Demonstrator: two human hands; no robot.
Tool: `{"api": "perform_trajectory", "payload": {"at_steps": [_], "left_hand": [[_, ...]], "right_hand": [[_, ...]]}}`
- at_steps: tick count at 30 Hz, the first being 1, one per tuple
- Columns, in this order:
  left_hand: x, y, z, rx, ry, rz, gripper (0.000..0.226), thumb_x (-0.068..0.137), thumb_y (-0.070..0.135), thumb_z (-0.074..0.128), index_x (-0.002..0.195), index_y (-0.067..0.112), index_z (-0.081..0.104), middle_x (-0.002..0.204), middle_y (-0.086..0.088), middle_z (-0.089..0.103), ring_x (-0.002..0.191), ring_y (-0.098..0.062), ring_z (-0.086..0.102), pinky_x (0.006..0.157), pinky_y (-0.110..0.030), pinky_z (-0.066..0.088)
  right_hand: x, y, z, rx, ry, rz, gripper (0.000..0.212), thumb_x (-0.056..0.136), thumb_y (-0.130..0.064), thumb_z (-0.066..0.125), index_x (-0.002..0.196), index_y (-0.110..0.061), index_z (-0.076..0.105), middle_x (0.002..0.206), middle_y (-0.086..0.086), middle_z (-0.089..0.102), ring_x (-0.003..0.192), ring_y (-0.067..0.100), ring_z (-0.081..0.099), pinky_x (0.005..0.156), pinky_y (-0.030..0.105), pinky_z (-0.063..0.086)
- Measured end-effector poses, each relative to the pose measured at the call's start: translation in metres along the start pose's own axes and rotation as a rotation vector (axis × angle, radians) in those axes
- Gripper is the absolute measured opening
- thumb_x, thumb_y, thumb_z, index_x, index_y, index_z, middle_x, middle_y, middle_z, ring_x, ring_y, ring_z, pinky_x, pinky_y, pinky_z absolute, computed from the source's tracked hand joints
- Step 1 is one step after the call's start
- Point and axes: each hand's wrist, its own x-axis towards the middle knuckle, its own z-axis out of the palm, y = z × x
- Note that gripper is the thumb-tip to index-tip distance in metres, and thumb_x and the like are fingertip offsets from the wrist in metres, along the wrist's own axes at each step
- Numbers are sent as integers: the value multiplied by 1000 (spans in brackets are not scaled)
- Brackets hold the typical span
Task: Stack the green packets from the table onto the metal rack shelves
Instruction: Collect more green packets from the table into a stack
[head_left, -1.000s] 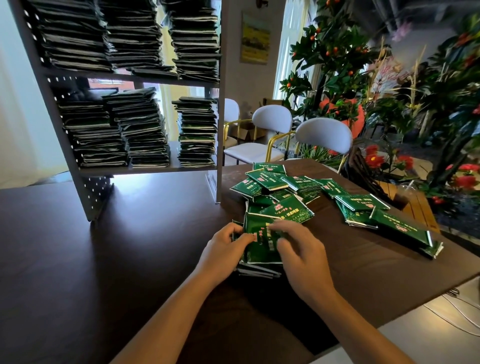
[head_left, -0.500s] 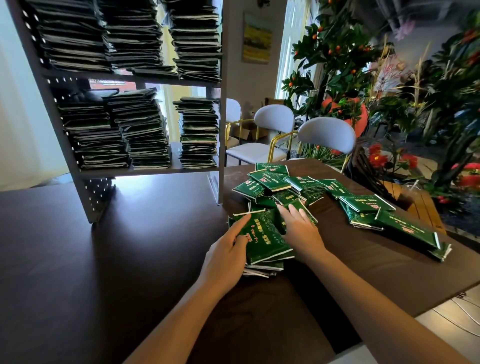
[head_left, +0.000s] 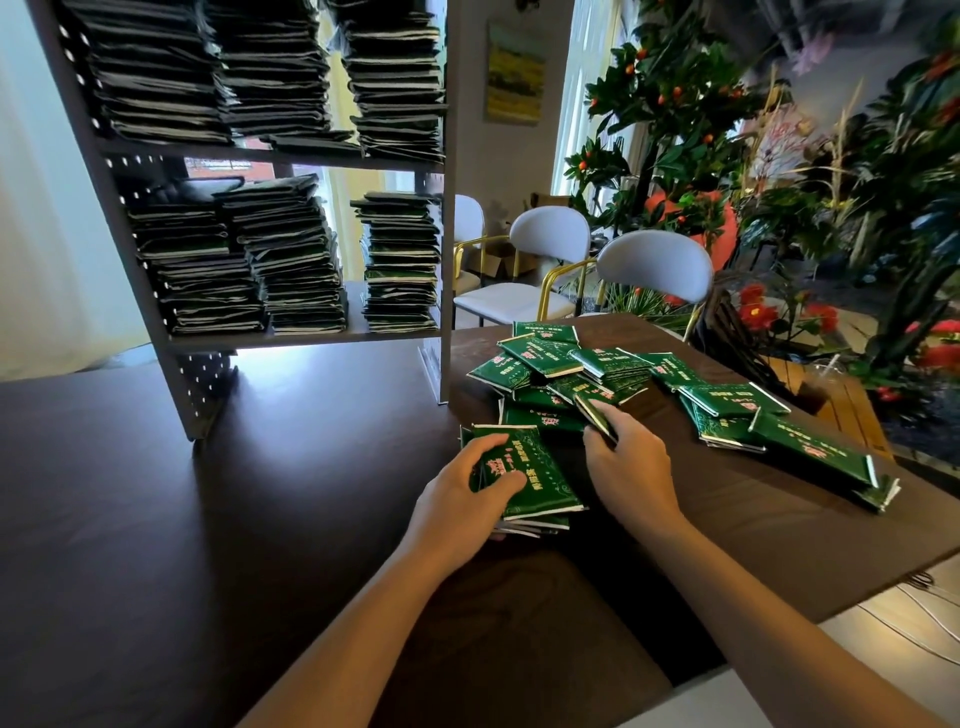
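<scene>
A small stack of green packets (head_left: 540, 483) lies on the dark table (head_left: 208, 519) in front of me. My left hand (head_left: 467, 499) grips this stack from its left side, thumb on the top packet. My right hand (head_left: 628, 457) pinches one green packet (head_left: 592, 410) tilted up on its edge, just right of the stack. More loose green packets (head_left: 727, 400) are scattered behind and to the right. The metal rack (head_left: 322, 332) stands at the back left, its two visible shelves filled with tall packet piles (head_left: 291, 260).
White chairs (head_left: 654, 270) stand behind the table's far edge. Plants with red flowers and orange fruit (head_left: 779, 208) fill the right side. The table's right edge (head_left: 883, 577) is close to my right arm, with cables on the floor beyond it.
My right hand has left the stack, reached back to the loose pile and picked one packet up on its edge. My left hand now curls over the stack.
</scene>
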Motion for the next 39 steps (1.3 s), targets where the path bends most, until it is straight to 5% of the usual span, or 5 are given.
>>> {"api": "perform_trajectory", "payload": {"at_steps": [3, 11, 22, 31, 39], "left_hand": [[1, 3, 2, -7, 14, -3, 37, 97, 47, 58, 133, 45, 53, 111, 11, 68, 86, -8, 73, 82, -39, 62], [3, -1, 1, -109, 3, 19, 53, 76, 72, 61, 119, 41, 65, 110, 6, 73, 99, -13, 72, 96, -49, 56], [-7, 1, 13, 153, -46, 111, 28, 95, 52, 59, 122, 50, 53, 101, 19, 72, 80, 3, 72, 78, -30, 61], [-16, 7, 22, 254, -46, 170, 25, 96, 53, 54, 120, 52, 47, 96, 31, 62, 81, 16, 65, 63, -8, 50], [-15, 6, 23, 240, -75, 155, 32, 96, 54, 53, 127, 50, 49, 108, 21, 68, 85, 10, 68, 63, -7, 50]], "right_hand": [[-11, -9, -5, 160, -30, -70, 33, 101, -17, 55, 132, -27, 64, 102, -6, 69, 70, 5, 59, 59, 24, 42], [-64, -11, 1, 89, -353, -424, 51, 86, -43, 58, 136, -32, 61, 143, -22, 51, 134, -6, 44, 110, 20, 40], [-9, 26, -49, -239, -39, -73, 32, 93, -24, 61, 124, -24, 64, 128, 0, 57, 120, 19, 51, 94, 31, 41], [45, 95, -91, -853, -10, 348, 71, 94, -37, 56, 155, -24, 23, 163, 23, 10, 152, 43, -1, 120, 63, 6], [42, 108, -97, -927, -44, 330, 49, 97, -18, 47, 146, -23, 45, 142, 15, 52, 131, 35, 46, 105, 45, 41]]}}
